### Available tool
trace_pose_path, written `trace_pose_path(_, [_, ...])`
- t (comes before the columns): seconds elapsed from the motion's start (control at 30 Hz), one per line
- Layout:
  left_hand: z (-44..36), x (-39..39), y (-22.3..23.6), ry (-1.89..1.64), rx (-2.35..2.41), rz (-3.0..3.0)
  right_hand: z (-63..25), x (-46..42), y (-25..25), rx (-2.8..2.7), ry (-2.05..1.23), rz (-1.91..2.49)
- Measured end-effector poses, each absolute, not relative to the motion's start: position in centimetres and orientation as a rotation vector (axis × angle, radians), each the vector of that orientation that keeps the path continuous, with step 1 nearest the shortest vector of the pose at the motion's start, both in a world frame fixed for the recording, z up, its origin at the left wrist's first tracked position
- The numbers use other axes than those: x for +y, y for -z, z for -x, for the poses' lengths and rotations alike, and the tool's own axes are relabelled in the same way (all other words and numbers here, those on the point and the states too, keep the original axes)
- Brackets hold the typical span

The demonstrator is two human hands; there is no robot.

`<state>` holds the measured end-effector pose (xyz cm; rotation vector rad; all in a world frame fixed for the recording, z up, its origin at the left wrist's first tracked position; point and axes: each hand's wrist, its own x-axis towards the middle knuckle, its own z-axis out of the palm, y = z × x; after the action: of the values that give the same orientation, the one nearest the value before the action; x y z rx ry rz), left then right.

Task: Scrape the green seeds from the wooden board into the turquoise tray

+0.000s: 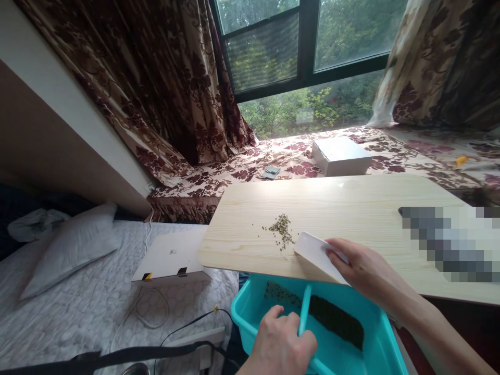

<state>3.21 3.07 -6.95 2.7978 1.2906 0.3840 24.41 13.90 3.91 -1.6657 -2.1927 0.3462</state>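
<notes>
My right hand (353, 265) is closed on a white flat scraper (315, 251), its edge standing on the pale wooden tabletop (363, 208). Just left of the scraper lies a loose scatter of small greenish beans (281, 226). Below the table's near edge is a turquoise two-part bin (385, 333). My left hand (281, 338) grips the divider (305, 304) in the bin's middle. A sparse layer of the small beans (282, 292) lies in the left compartment. A dense dark layer (336, 320) lies along the far side of the right one.
On the windowsill stand a silvery box (341, 156) and a small folded cloth (271, 172). A white box (172, 255) rests on the bed (89, 302) left of the table, with cables nearby. A pixelated patch (449, 245) covers the table's right end.
</notes>
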Motion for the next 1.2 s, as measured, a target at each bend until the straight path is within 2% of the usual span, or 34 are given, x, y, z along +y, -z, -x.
trace_pose_path(0.37, [-3.3, 3.3, 5.1, -0.263, 1.274, -2.699, -23.3, 14.7, -3.8, -2.173, -0.355, 1.729])
trace_pose_path(0.73, [-3.2, 3.6, 4.2, -0.292, 1.248, -2.705, -22.4, 15.7, -3.5, -2.208, -0.308, 1.682])
trace_pose_path(1.07, [-2.7, 3.5, 3.4, -0.349, 1.24, -2.72, -22.0, 13.7, -4.2, -2.261, -0.492, 1.512])
trace_pose_path(1.2, [-2.6, 3.5, 3.1, -0.329, 1.217, -2.697, -23.1, 13.5, -4.0, -2.203, -0.429, 1.588])
